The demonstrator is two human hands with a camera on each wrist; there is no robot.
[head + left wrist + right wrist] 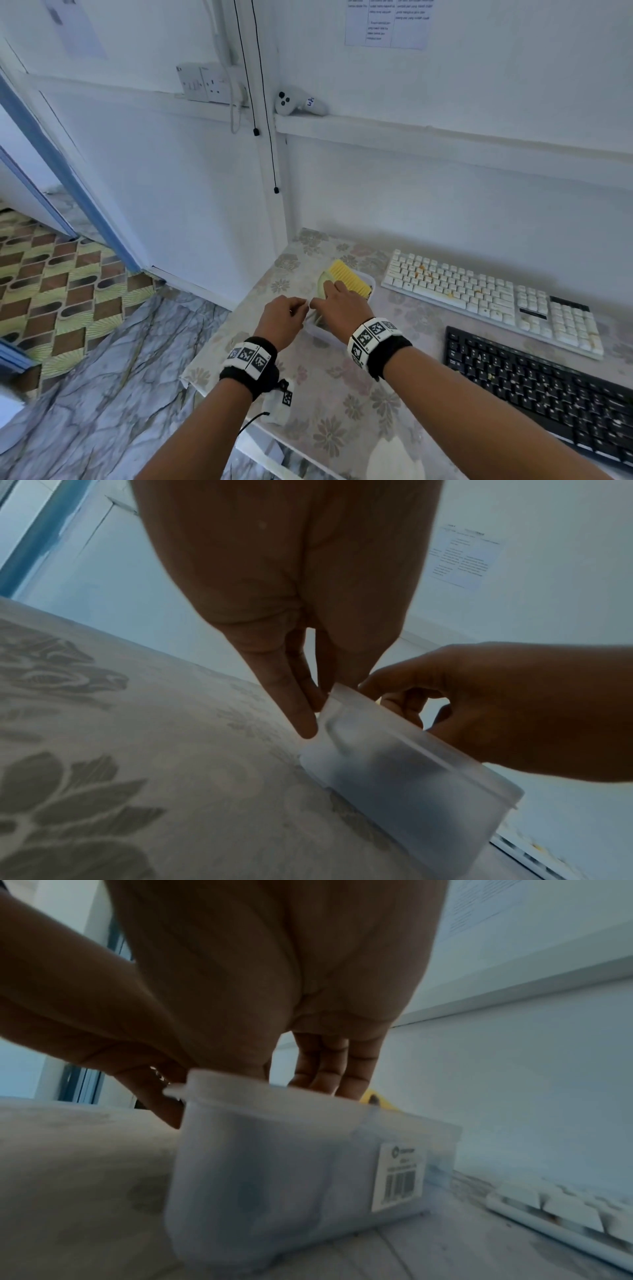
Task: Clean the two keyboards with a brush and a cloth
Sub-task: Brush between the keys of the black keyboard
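Note:
A translucent plastic container (372, 281) stands on the table left of the keyboards. In it lie a yellow brush (349, 278) and a green cloth (323, 279). My left hand (298, 309) pinches the container's near left corner (404, 772) at the rim. My right hand (330, 289) reaches into the container (274, 1164), its straight fingers (325, 1080) beside the brush (373, 1098); a hold on anything is hidden. The white keyboard (489, 298) carries orange crumbs. The black keyboard (548, 387) lies in front of it with a few specks.
The flowered table (342, 394) ends at a left edge just beside my left wrist, with floor beyond. A white ledge above holds a controller (298, 102). A wall socket (205, 84) and hanging black cords (270, 137) are at the back.

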